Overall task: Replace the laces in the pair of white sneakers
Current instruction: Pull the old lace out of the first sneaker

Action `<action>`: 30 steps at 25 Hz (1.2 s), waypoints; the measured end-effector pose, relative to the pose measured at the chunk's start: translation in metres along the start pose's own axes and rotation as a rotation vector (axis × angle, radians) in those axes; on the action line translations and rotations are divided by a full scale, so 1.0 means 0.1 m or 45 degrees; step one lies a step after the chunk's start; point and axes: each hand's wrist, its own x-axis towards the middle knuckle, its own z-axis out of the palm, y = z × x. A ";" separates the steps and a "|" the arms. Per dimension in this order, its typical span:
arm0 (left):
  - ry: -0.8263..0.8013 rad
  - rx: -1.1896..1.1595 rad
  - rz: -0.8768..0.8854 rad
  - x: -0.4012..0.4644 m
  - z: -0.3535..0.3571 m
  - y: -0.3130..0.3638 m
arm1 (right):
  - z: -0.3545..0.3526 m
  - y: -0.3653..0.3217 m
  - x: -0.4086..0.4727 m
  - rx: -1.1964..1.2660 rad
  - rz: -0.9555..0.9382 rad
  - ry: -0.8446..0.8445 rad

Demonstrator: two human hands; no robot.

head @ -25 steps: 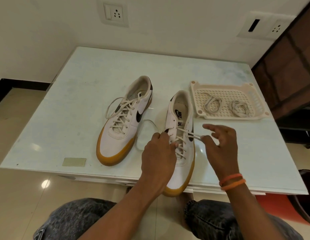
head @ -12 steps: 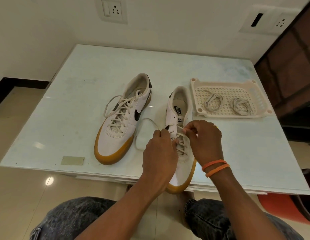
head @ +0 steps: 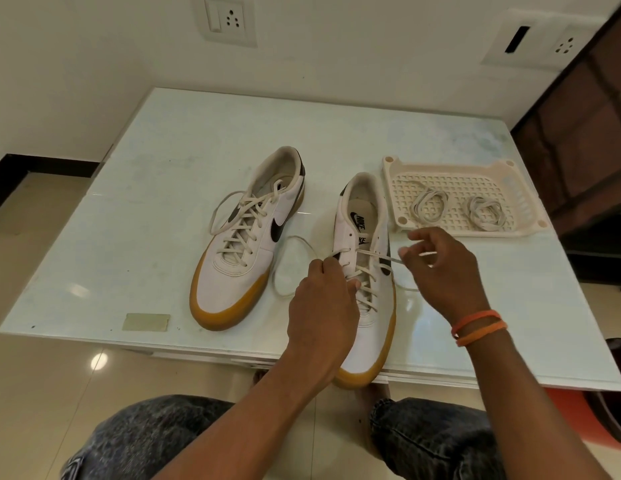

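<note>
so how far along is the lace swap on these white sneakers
Early. Done: the upper eyelets of the gum-soled white sneaker on the right are bare. In hand: left hand and right hand each pinch its cream lace. Left: the fully laced left sneaker, plus threading both coiled laces from the beige plastic tray.

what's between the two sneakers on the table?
Head view: a loose loop of lace lies on the table between the left sneaker and right sneaker; its end runs to the left hand.
</note>
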 end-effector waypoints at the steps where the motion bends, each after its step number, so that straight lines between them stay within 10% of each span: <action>1: 0.000 0.005 -0.002 0.00 0.00 0.00 | 0.09 -0.09 -0.02 0.085 -0.068 0.005; 15: 0.015 0.056 0.027 -0.01 0.00 0.01 | -0.44 0.25 0.13 -0.120 0.170 0.312; 25: 0.016 0.026 0.019 0.03 0.00 -0.01 | 0.24 -0.11 -0.03 -0.030 -0.200 -0.005; 30: 0.013 0.045 0.026 0.03 0.01 0.01 | 0.03 -0.09 0.05 0.476 0.283 -0.212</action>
